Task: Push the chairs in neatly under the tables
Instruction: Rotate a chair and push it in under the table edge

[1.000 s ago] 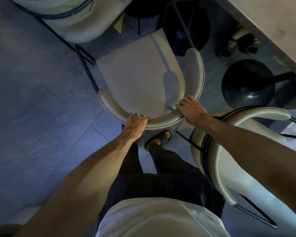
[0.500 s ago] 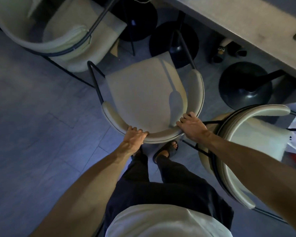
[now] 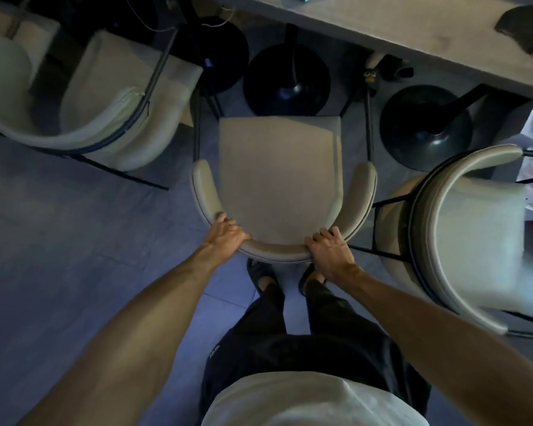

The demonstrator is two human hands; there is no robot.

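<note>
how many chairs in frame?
3. Middle chair, both hands on its backrest: left hand, right hand. Left chair, upper left. Right chair, at the right edge. More may be out of view or hidden under the table.

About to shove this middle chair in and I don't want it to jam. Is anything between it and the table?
Yes. A black round base stands right ahead of the chair's seat, under the table. Another base sits front-right. Both hands grip the backrest.
</note>
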